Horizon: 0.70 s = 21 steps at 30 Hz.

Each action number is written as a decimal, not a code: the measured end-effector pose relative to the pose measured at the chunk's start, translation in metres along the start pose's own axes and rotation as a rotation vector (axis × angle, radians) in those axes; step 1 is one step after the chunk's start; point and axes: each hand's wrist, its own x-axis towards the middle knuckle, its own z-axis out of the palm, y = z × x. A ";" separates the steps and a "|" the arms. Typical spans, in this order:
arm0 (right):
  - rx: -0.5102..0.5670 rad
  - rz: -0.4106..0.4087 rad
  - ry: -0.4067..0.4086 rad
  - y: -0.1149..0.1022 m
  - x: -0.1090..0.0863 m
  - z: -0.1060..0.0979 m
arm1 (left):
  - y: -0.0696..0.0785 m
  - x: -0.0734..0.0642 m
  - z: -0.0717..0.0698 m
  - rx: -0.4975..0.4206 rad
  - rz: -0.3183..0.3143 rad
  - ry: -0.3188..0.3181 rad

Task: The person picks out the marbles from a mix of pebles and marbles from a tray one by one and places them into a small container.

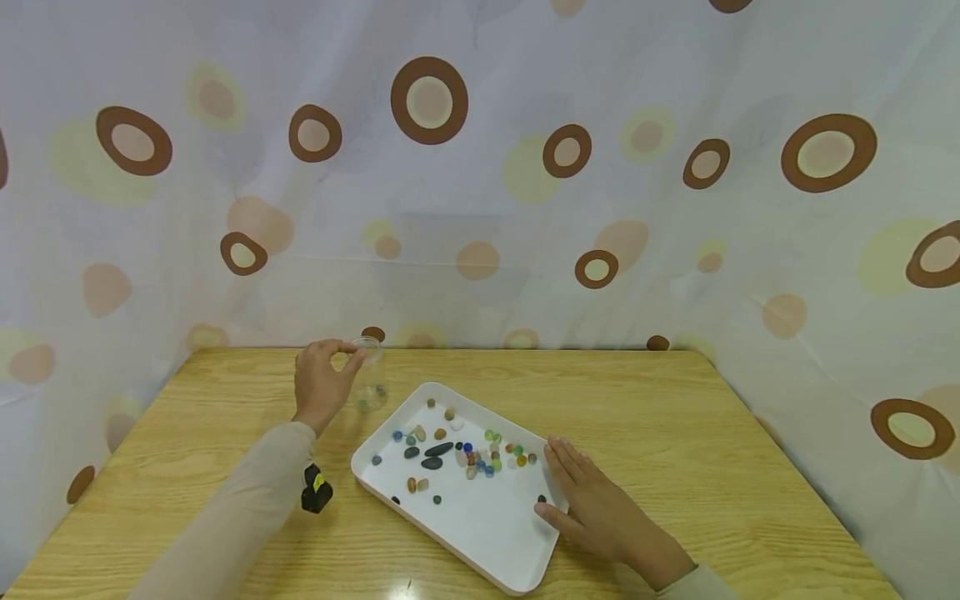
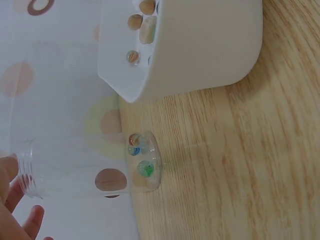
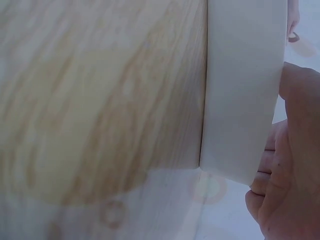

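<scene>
A clear plastic jar stands upright on the table with a few glass marbles at its bottom. My left hand is at its mouth, thumb and index finger pinching the rim; the left wrist view cuts off most of that hand. Right of the jar lies a white tray, holding several marbles and pebbles, among them dark stones. My right hand rests on the tray's right edge with straight fingers, the thumb over the rim near a small dark stone.
A small black object with a yellow mark lies left of the tray, beside my left sleeve. All stands on a wooden table. Behind the table hangs a pale curtain patterned with brown rings.
</scene>
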 end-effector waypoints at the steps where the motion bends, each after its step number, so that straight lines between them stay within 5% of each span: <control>1: -0.001 0.000 0.000 0.000 0.000 0.000 | 0.000 0.000 0.000 0.005 -0.002 -0.010; 7: -0.003 0.000 0.003 -0.001 0.000 0.001 | 0.007 -0.003 0.000 0.030 0.059 -0.054; 16: -0.015 -0.007 0.008 0.000 0.000 0.003 | 0.018 -0.023 0.007 0.182 0.447 -0.097; 21: -0.021 -0.016 0.014 0.000 0.001 0.002 | 0.016 -0.037 0.010 0.238 0.531 -0.234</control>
